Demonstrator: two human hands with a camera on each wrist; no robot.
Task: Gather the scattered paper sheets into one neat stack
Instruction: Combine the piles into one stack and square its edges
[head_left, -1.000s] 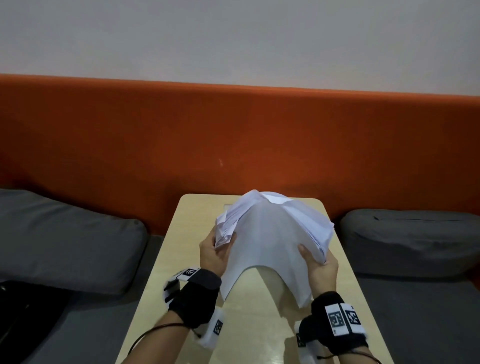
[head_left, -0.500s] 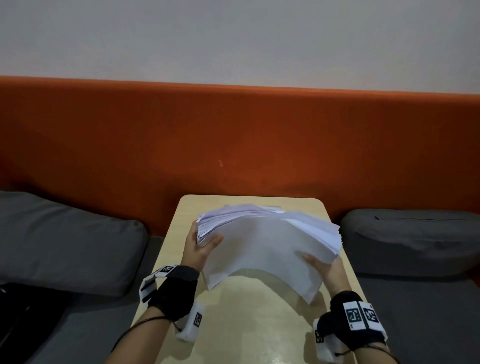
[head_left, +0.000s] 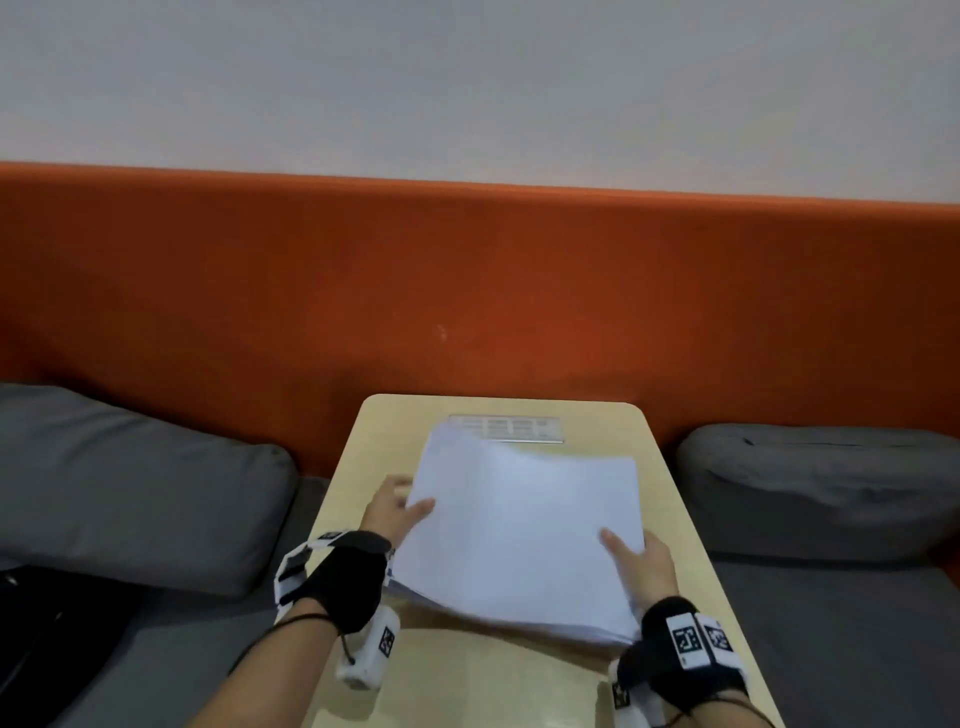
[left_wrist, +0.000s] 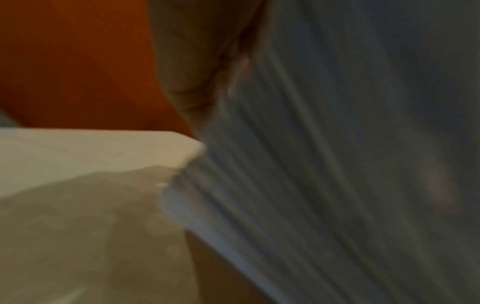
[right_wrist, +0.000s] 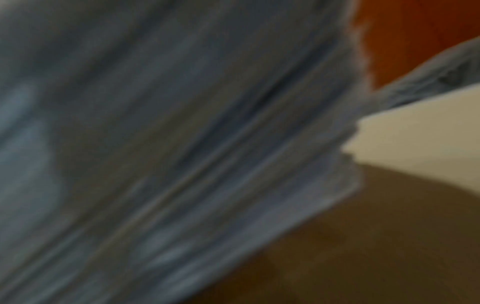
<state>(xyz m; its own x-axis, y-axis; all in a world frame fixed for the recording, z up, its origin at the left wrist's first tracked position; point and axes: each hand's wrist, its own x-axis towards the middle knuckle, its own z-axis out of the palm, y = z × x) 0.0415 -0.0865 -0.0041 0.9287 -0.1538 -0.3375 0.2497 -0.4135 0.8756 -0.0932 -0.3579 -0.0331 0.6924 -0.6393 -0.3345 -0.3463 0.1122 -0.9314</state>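
we face a pale grey wall (head_left: 467, 78) above an orange padded backrest (head_left: 467, 291), with a light wooden table (head_left: 519, 675) between two grey cushions (head_left: 130, 483) (head_left: 821, 488) on the bench seat

White paper stack (head_left: 519, 530), slightly bowed

A: What blocks me on the table (head_left: 670, 499)?

B: From my seat, the paper stack (head_left: 524, 530) fills the middle, with my left hand (head_left: 392, 512) and right hand (head_left: 641, 564) gripping its left and right edges.

A: Free lanes?

B: I see a bare strip at the near edge and thin margins along both sides. At the far end a grey inset panel (head_left: 506, 427) lies flat, part covered by paper. Beyond it the orange backrest (head_left: 467, 280) walls things off. Grey cushions (head_left: 130, 483) flank the table.
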